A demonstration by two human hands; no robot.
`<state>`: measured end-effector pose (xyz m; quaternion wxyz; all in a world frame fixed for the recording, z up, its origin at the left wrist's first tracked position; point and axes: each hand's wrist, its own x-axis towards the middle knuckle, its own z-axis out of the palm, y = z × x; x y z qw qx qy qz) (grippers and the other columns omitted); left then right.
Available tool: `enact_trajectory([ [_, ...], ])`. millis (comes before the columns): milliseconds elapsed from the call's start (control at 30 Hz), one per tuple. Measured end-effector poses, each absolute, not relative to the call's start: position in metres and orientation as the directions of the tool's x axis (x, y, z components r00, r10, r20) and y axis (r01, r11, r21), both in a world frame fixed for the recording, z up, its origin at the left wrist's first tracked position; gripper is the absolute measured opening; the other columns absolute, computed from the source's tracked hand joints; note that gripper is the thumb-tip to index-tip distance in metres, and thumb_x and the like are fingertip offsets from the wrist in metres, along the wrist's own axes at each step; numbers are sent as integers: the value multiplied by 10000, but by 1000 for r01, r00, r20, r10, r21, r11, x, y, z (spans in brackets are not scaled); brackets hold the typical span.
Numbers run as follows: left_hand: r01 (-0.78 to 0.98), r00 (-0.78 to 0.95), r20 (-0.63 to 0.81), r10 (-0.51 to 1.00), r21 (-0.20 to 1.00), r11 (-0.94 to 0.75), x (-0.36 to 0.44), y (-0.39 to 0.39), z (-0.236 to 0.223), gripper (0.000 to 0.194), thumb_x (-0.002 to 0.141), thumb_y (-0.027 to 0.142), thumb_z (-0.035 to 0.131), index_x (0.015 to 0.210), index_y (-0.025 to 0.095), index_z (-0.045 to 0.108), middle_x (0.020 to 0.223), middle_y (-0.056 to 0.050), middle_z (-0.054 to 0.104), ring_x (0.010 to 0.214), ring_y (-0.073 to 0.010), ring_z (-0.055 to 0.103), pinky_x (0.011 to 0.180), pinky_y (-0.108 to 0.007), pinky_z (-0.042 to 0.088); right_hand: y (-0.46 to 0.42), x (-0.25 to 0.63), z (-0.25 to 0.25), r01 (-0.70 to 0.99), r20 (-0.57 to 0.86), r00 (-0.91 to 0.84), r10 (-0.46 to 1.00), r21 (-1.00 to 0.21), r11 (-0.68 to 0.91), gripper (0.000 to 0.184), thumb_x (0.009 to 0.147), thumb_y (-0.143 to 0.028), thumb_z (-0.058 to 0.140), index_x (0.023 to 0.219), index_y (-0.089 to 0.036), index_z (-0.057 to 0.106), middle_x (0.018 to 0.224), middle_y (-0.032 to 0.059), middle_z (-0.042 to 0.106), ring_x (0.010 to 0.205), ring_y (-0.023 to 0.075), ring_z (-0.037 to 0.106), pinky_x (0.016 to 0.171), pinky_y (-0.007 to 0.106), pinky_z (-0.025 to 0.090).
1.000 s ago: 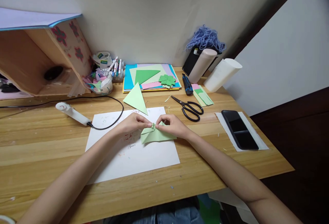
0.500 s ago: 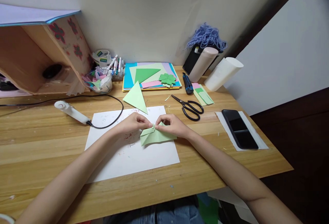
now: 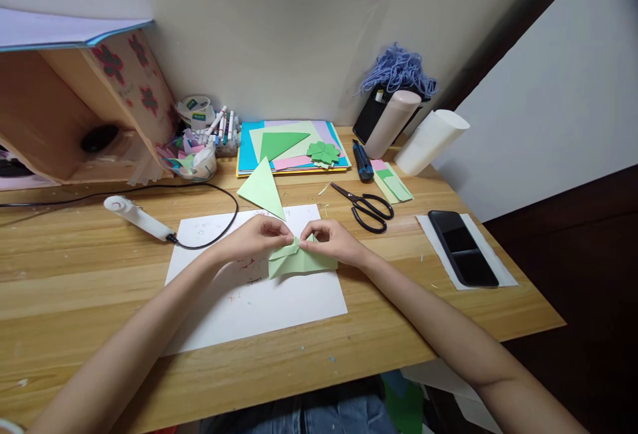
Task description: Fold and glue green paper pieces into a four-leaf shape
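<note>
A piece of folded light green paper point(image 3: 294, 264) is held over a marked white sheet point(image 3: 294, 308). My left hand point(image 3: 259, 238) pinches its upper edge near the middle, thumb and fingertips together. Close beside it, my right hand point(image 3: 333, 242) pinches the same edge from the right. The fingertips nearly meet, and part of the paper's right side lies behind my right hand. Just beyond my hands is a light green paper triangle point(image 3: 262, 189). Black-handled scissors point(image 3: 366, 208) lie to the right of it.
A white glue gun point(image 3: 139, 218) with a black cord lies left. At the back are coloured papers point(image 3: 244, 155) with a green paper clover point(image 3: 323, 153), a tub of scraps point(image 3: 202, 161), a blue utility knife point(image 3: 363, 161) and a white roll point(image 3: 431, 141). A phone point(image 3: 463, 248) lies right.
Both hands keep their pinch on the light green paper. The paper's left flap and lower edge have shifted slightly; the whole view has moved a little.
</note>
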<state>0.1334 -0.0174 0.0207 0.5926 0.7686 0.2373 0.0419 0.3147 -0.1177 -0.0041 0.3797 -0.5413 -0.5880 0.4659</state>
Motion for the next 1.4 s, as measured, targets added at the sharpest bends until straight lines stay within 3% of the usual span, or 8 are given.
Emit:
enact_trajectory([
  [167,331,831,-232,506,937,-113,138,-23,15,270,699,383,590,736,126,663,682,-31,633,608,-112,525,578,-214,399,-119,313,-3,348,-37,-82,996,-938,-6,169,724,-310,587,719,-142,608,677,-5,556,506,61,347,479,201,279],
  [500,377,717,-121,686,896,-236,146,-42,5,298,708,420,567,778,154,679,784,-53,690,715,-177,606,617,-241,438,-117,312,-5,400,-37,25,999,-916,-44,225,716,-368,595,720,-146,626,647,-14,547,497,63,378,464,196,289],
  [667,363,692,-195,695,926,-102,149,-50,-1,292,678,415,606,757,149,697,764,-59,704,685,-179,618,600,-251,454,-124,339,17,441,-94,-39,995,-895,-68,259,749,-393,561,824,-161,649,781,32,635,676,128,555,609,238,416],
  [733,341,687,-209,696,938,-54,151,-54,-3,266,675,392,614,747,148,693,782,-65,706,701,-183,625,621,-262,470,-142,365,23,518,-32,192,981,-846,-129,277,766,-396,537,911,-177,624,934,63,637,804,163,581,729,287,438],
  [833,314,677,-199,709,949,-33,154,-59,-6,249,674,386,620,732,152,684,769,-63,704,703,-183,631,625,-265,480,-187,414,15,669,183,643,744,-608,-428,405,724,-410,564,1046,-164,560,1068,131,585,965,257,535,840,392,395],
  [933,289,684,-167,710,956,-54,155,-64,-8,255,679,392,616,740,155,689,789,-66,703,728,-190,634,648,-268,485,-235,453,-8,528,268,848,456,-374,-762,613,661,-427,599,1138,-63,474,1135,233,506,1093,357,431,896,466,325],
  [1033,309,711,-170,682,947,-86,156,-67,-8,246,685,391,614,745,167,692,799,-55,702,741,-189,633,665,-263,482,-263,472,-26,411,188,911,367,-350,-841,678,615,-475,620,1118,-52,458,1097,231,522,1066,360,446,878,445,344],
  [1400,379,745,-203,635,912,-153,155,-66,-6,277,690,426,608,778,177,691,857,-60,698,807,-213,624,717,-268,476,-265,479,-26,482,274,875,399,-416,-771,559,573,-460,621,1012,-190,402,990,95,549,1027,303,453,811,374,381],
])
